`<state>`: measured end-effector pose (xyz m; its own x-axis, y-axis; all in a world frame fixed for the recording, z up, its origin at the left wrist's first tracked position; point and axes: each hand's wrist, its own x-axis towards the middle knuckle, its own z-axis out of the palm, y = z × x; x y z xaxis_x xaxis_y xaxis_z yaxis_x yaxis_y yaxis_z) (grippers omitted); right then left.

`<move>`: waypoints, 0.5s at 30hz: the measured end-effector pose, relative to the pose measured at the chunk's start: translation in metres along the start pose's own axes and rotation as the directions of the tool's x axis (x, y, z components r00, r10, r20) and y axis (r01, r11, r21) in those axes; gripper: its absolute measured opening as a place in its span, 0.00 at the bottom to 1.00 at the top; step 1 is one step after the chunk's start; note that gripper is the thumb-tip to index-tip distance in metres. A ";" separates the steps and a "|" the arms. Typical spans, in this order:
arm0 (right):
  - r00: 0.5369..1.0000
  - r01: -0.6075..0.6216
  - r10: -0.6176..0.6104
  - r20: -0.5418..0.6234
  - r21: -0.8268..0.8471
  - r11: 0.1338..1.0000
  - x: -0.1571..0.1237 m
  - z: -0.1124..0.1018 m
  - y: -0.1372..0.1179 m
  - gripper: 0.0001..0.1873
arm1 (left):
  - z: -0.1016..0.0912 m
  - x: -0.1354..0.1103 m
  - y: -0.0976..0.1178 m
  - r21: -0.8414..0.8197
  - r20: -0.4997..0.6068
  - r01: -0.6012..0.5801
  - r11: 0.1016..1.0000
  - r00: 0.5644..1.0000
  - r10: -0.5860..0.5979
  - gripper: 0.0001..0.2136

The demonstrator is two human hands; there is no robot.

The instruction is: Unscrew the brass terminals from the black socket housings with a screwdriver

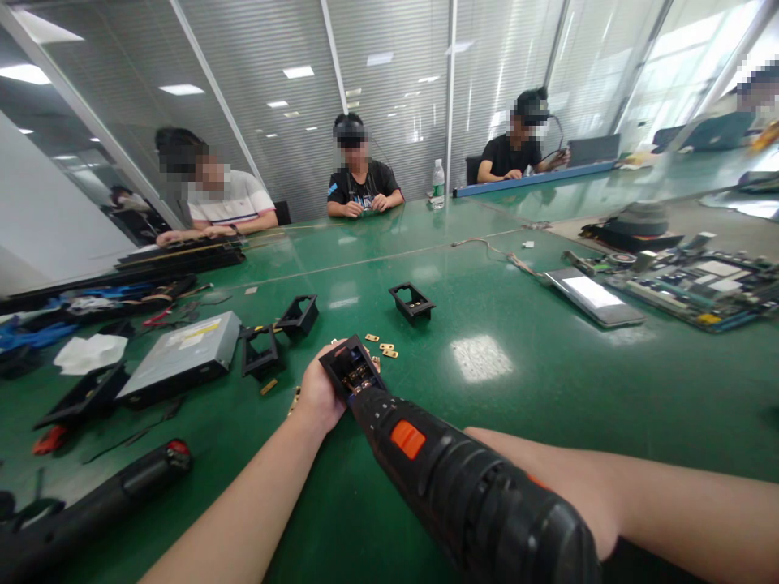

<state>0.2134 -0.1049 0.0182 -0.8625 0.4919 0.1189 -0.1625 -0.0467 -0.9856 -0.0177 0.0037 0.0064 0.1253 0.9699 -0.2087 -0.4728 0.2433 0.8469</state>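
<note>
The left hand point(317, 395) is wrapped around a small black plastic housing point(351, 368), holding it tilted up off the green table point(548, 389) with its open face toward the camera, and there are brassy bits showing inside. Right up against it comes the nose of a black electric screwdriver point(462, 487) with an orange switch, its tip buried in the housing's opening. The right hand point(578, 495) sits behind the tool's fat body, closed around it as far as I can see, though the fingers themselves are hidden by the tool. Just past the housing, a few small brass contact plates point(382, 347) lie scattered on the table, close by but not touching it. More empty black frames point(412, 302) of the same kind sit farther out, one straight ahead, two off to the left near a grey metal drive unit point(182, 357). A second black tool with a red tip point(122, 487) lies at the near left edge. Over on the right there's a silver slab point(593, 296) and a bare circuit board point(694, 284), well apart from the hands. Across the table, three other people sit with their own work in front of them, and a water bottle point(437, 183) stands upright between two of them.
</note>
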 end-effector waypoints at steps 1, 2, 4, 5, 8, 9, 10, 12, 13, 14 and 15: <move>1.000 -0.002 0.002 0.011 -0.009 1.000 0.000 -0.002 0.003 0.20 | 0.000 0.000 0.000 0.001 0.000 0.000 1.000 1.000 0.000 0.13; 1.000 -0.011 0.011 0.015 -0.018 1.000 -0.001 -0.003 0.006 0.21 | 0.001 -0.001 0.000 0.001 -0.001 -0.002 1.000 1.000 0.002 0.13; 1.000 -0.012 0.013 0.021 -0.021 1.000 -0.003 -0.005 0.012 0.24 | 0.001 -0.001 0.001 0.002 0.000 -0.007 1.000 1.000 0.007 0.13; 1.000 0.003 -0.003 0.014 -0.018 1.000 -0.003 -0.006 0.015 0.25 | 0.001 -0.001 0.001 0.004 0.002 -0.007 1.000 1.000 0.007 0.13; 0.997 0.070 -0.070 -0.011 -0.018 0.997 -0.005 -0.007 0.020 0.23 | 0.001 -0.001 0.001 0.003 0.002 -0.008 1.000 1.000 0.008 0.12; 0.996 0.090 -0.090 -0.010 -0.017 0.996 -0.005 -0.007 0.020 0.22 | 0.001 -0.001 0.001 -0.001 0.002 -0.009 1.000 1.000 0.009 0.12; 0.995 0.097 -0.097 -0.002 -0.013 0.995 -0.005 -0.006 0.019 0.20 | 0.001 -0.001 0.001 -0.006 0.001 -0.010 1.000 1.000 0.010 0.12; 0.996 0.086 -0.087 0.024 0.026 0.996 -0.003 -0.006 0.015 0.20 | 0.002 -0.001 0.002 -0.011 -0.005 -0.006 1.000 1.000 0.006 0.12; 0.997 0.074 -0.075 0.022 0.055 0.996 -0.002 -0.005 0.012 0.20 | 0.002 -0.001 0.002 -0.011 -0.006 -0.002 1.000 1.000 0.002 0.12; 0.999 0.052 -0.053 0.010 0.081 0.995 -0.001 -0.005 0.009 0.22 | 0.002 -0.001 0.002 -0.013 -0.006 0.002 1.000 1.000 -0.002 0.12; 1.000 0.010 -0.011 0.004 0.104 0.994 0.000 -0.004 0.006 0.24 | 0.002 -0.001 0.002 -0.017 -0.006 0.004 1.000 1.000 -0.004 0.12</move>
<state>0.2149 -0.1017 0.0121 -0.8624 0.4892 0.1300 -0.2206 -0.1320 -0.9664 -0.0167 0.0028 0.0092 0.1215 0.9690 -0.2153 -0.4871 0.2472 0.8376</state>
